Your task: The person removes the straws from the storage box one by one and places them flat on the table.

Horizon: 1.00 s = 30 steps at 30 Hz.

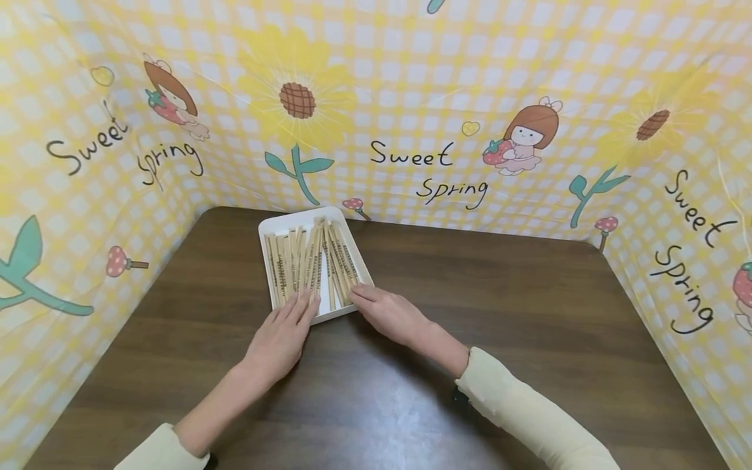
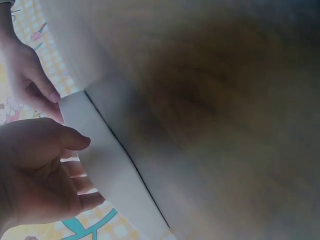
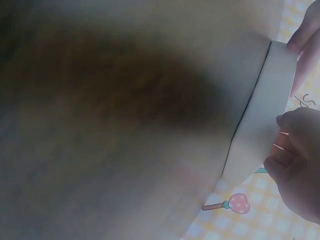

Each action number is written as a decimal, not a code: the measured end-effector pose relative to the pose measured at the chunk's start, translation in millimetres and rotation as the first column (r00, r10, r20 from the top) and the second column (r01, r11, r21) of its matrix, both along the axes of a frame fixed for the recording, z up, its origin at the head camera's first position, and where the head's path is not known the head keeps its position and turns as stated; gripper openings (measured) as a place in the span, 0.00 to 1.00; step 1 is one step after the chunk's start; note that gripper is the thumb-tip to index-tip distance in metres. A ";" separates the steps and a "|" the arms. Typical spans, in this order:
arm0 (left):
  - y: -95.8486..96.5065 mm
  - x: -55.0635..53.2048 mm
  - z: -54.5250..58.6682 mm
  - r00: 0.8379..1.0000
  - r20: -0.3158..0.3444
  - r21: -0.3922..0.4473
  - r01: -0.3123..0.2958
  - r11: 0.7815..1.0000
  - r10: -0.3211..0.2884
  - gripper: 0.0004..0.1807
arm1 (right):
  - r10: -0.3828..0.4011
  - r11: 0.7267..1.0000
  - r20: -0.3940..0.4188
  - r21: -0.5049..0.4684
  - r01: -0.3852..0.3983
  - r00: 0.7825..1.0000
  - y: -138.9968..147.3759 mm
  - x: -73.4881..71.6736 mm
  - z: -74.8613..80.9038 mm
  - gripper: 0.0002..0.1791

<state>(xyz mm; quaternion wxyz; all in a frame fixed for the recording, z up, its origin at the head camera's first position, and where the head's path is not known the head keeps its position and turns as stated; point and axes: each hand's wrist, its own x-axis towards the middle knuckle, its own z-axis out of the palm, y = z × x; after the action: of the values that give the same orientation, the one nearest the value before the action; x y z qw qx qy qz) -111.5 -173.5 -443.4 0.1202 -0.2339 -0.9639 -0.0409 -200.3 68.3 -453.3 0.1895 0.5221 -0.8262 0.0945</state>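
A white rectangular tray stands near the far edge of the table, slightly turned. Inside it lie several slim tan sticks with dark printed marks, in two loose, slanting groups. My left hand reaches over the tray's near rim, its fingers laid out straight on the near ends of the left group. At the near right corner, the fingers of my right hand touch the rim beside the right group's ends. In the left wrist view, the tray's outer wall partly hides my left fingers; the sticks are not visible there.
A dark brown wooden table extends around the tray. Yellow checked cloth with flowers and lettering lines the back and both sides, close behind the tray. Both wrist views are largely filled by the blurred tabletop.
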 end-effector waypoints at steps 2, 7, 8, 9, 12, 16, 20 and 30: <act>-0.4 1.0 2.2 1.000 0.022 -0.004 0.007 1.000 -0.006 0.29 | -0.010 0.999 0.004 0.030 0.010 1.000 0.3 0.0 0.9 0.18; -4.3 2.1 2.9 0.999 0.027 -0.026 0.030 0.999 -0.029 0.27 | -0.027 0.995 0.015 0.095 0.025 1.000 -0.4 0.0 3.1 0.19; -4.6 2.1 2.9 0.999 0.025 -0.027 0.033 0.999 -0.032 0.27 | -0.030 0.994 0.014 0.107 0.029 0.999 -0.7 -0.1 3.2 0.19; -5.8 1.4 0.5 0.999 0.013 -0.028 0.039 0.999 -0.038 0.27 | -0.033 0.993 0.015 0.117 0.031 0.999 -0.9 -0.1 3.4 0.19; -5.4 2.1 1.4 0.999 0.006 -0.015 0.050 0.999 -0.050 0.27 | -0.036 0.991 0.026 0.130 0.032 0.999 -0.7 -0.1 3.7 0.20; -6.4 3.4 1.5 0.996 -0.024 -0.004 0.084 0.996 -0.084 0.26 | -0.043 0.989 0.033 0.146 0.037 0.999 1.0 -0.5 4.3 0.21; -7.7 3.7 1.3 0.993 -0.049 -0.012 0.110 0.994 -0.111 0.26 | -0.057 0.984 0.013 0.172 0.054 0.998 2.2 -0.7 4.8 0.21; -5.2 2.1 -2.3 0.985 -0.083 -0.021 0.150 0.989 -0.151 0.27 | -0.065 0.985 -0.010 0.160 0.066 0.998 8.3 3.2 6.7 0.19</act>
<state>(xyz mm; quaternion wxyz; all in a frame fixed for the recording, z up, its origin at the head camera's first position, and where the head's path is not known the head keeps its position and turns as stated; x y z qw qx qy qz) -109.5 -178.7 -445.7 0.1557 -0.3083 -0.9379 -0.0326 -197.1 76.6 -446.6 0.1519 0.5083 -0.8475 0.0203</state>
